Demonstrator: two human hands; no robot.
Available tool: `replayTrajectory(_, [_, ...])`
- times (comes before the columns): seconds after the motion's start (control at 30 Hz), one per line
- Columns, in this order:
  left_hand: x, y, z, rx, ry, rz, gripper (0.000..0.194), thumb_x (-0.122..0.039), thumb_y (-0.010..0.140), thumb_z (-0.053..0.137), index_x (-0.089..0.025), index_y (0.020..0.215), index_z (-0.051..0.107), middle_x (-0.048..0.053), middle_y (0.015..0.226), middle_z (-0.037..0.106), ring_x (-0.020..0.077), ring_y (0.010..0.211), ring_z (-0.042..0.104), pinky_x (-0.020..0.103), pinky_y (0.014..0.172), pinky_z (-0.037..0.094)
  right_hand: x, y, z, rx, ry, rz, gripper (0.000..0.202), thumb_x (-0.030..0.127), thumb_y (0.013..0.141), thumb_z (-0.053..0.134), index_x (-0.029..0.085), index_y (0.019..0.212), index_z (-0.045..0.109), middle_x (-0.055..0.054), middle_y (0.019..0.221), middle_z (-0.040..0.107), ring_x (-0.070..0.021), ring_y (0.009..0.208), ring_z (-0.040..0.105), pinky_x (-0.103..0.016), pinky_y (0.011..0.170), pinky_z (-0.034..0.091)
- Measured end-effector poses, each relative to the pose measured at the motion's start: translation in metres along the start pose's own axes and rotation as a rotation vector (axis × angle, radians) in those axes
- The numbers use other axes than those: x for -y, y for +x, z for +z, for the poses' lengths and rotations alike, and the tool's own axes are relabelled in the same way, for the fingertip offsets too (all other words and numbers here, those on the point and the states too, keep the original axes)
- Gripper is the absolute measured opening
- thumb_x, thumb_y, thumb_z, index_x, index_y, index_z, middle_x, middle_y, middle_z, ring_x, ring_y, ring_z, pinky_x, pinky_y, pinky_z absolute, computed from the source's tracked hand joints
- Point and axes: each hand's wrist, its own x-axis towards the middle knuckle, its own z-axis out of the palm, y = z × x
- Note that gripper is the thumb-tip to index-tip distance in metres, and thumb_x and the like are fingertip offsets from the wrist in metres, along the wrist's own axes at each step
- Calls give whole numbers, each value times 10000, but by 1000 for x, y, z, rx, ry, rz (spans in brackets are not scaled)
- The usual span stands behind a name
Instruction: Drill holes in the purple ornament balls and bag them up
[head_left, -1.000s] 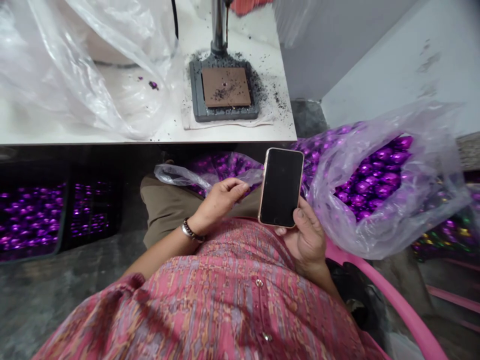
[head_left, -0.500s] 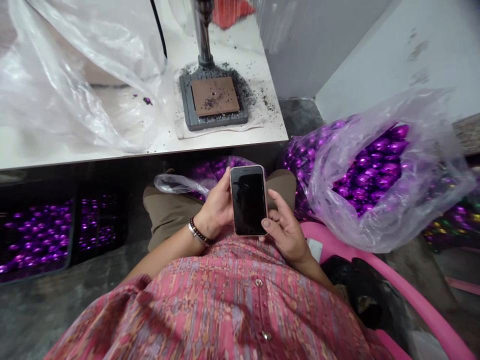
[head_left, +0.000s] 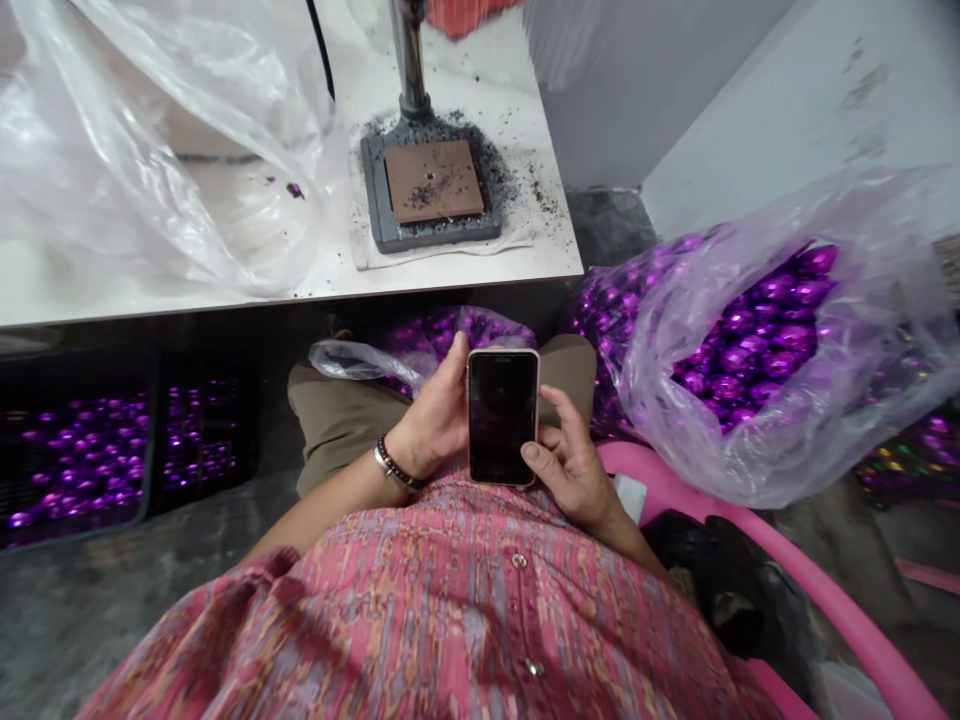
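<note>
A smartphone (head_left: 502,415) with a dark screen and a pale case stands upright in front of my shirt, between both hands. Along its left edge is my left hand (head_left: 439,415), thumb pointing up beside the phone and the other fingers hidden behind it. My right hand (head_left: 574,460) grips the lower right side, with the thumb over the screen's edge and the index finger bent beside the case. A bracelet (head_left: 394,464) circles my left wrist.
Ahead, a white table (head_left: 450,268) bears a stand with a dark base (head_left: 375,200), a brown plate (head_left: 435,182) and scattered dark bits. Clear plastic (head_left: 150,130) drapes its left. Purple beads fill a bag (head_left: 652,350) at right and a crate (head_left: 142,470) at left. A pink chair arm (head_left: 810,560) curves right.
The phone has shifted slightly down and right and sits straighter, with the screen still dark. My right thumb stays at its lower right edge. The view has moved a little.
</note>
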Motion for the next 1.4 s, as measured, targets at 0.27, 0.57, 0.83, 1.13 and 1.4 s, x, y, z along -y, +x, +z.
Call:
replayTrajectory(0.27, [1,-3,3,-71,11,54,335,-477,946,615,-159,884,702,44,762,747,182,778,737,288,764,566,-1,2,-7,-9,-70,-37,725,639,897,557,274,1444,252,62,733,545,-26,608,552,-128,580,464])
replayTrajectory(0.57, [4,-2,3,-128,73,70,320,-485,891,659,-171,829,664,-2,660,688,125,541,621,246,571,483,-6,3,-2,-41,-80,-102,654,602,918,549,268,1399,256,68,751,563,-6,574,525,-106,543,430])
replayTrajectory(0.83, [4,-3,4,-108,64,64,314,-481,896,664,-170,851,668,1,713,706,132,600,645,265,635,502,-4,2,-2,-66,-70,-126,641,579,931,542,237,1406,281,39,806,622,-1,574,526,-106,543,433])
replayTrajectory(1.13, [6,0,-1,-74,3,59,324,-480,875,702,-158,857,685,42,732,722,184,755,715,314,795,550,-5,3,-1,-84,-61,-125,644,600,929,534,231,1410,316,-10,867,674,-40,669,624,-133,606,505])
replayTrajectory(1.4, [6,-1,2,-100,3,71,302,-456,880,699,-157,842,688,36,716,718,190,779,726,313,803,557,-3,4,1,-79,-56,-143,616,602,934,525,248,1396,322,13,827,663,-28,630,595,-114,575,465])
